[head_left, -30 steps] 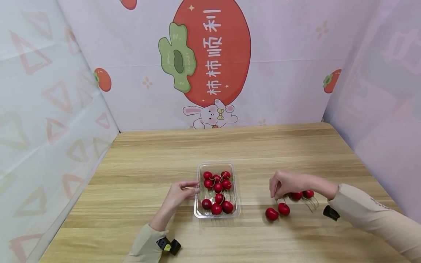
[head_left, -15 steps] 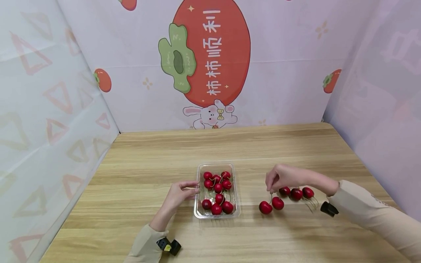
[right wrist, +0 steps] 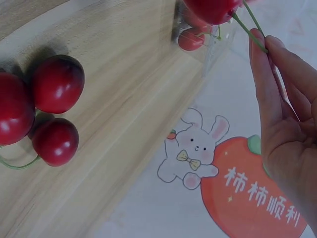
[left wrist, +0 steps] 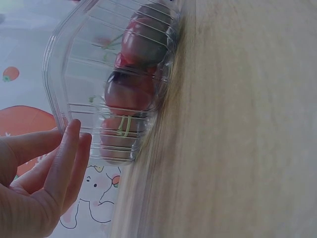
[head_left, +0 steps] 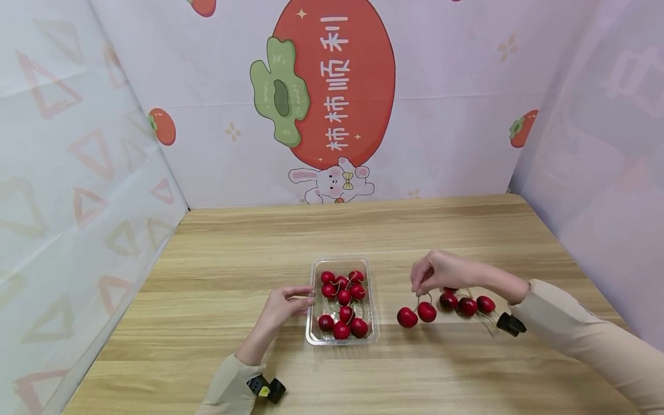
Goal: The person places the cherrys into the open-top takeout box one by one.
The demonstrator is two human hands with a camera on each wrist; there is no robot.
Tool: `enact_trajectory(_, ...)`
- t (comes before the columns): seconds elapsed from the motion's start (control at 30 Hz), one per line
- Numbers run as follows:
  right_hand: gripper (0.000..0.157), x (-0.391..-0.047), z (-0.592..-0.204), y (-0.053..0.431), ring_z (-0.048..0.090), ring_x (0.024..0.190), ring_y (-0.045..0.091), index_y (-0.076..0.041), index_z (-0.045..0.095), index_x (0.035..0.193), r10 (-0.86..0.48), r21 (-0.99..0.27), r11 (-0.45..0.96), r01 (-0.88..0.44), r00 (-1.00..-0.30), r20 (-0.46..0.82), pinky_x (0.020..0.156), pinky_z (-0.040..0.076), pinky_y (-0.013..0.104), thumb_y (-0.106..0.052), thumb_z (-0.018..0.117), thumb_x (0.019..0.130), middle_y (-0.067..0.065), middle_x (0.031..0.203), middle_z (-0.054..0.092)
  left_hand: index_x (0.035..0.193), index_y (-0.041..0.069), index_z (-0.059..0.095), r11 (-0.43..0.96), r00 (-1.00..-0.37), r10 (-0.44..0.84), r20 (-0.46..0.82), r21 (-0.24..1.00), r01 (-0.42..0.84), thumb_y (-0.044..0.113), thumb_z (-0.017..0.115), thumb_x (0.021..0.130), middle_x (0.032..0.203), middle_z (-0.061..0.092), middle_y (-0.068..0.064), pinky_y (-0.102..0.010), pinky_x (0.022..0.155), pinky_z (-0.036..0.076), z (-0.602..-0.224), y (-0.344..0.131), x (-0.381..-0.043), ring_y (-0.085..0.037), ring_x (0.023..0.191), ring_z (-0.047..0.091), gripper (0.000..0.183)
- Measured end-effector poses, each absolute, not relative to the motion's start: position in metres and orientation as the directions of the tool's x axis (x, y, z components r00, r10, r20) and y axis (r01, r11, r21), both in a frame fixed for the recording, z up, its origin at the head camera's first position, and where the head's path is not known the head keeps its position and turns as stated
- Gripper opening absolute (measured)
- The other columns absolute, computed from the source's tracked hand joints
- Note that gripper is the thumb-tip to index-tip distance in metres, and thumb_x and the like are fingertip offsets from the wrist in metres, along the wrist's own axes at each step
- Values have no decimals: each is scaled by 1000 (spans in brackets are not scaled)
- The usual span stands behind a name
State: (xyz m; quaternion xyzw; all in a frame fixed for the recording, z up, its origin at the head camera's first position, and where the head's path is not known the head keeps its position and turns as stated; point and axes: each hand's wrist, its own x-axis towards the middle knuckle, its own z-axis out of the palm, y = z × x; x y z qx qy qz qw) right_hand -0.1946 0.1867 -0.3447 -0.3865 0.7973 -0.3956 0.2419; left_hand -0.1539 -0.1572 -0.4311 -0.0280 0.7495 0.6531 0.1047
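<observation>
My right hand (head_left: 441,271) pinches the green stems of a pair of cherries (head_left: 407,317) between thumb and fingertips. The pair hangs to the right of the clear plastic container (head_left: 374,328), and in the right wrist view one red cherry (right wrist: 210,7) shows beside the pinched stems. At the container's left rim, my left hand (head_left: 282,305) pinches the edge with its fingertips, seen closer as the hand (left wrist: 39,183) in the left wrist view. Several red cherries (head_left: 340,329) with stems lie inside the container.
Several loose cherries (head_left: 467,306) lie on the wooden table (head_left: 249,242) under and beside the right forearm. A printed cloth (head_left: 446,144) stands behind the table, with more cloth (head_left: 93,173) at the left side and on the right.
My right hand has moved left and away from me, lifting the cherry pair by its stems toward the container. The left hand and the container have stayed in place.
</observation>
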Motion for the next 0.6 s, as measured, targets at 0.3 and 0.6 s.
enact_trajectory(0.3,7,-200,-342,180,59,70,12,-3,68,79,-803,-818,377,-435,-593,-55,64,56,28,2,63,78,9,81,62,106,-8,60,142,-976,95,-195,973,-181,-1,65,76,100,63,-19,-32,69,56,-432,-158,-154,-20,80,63,31)
enact_trajectory(0.6,6,-204,-342,171,59,71,11,-3,68,80,-789,-825,360,-436,-614,-20,65,56,30,1,63,78,6,79,63,105,-8,60,135,-977,94,-194,974,-180,-1,65,76,100,63,-19,-32,70,56,-433,-158,-155,-21,80,63,31)
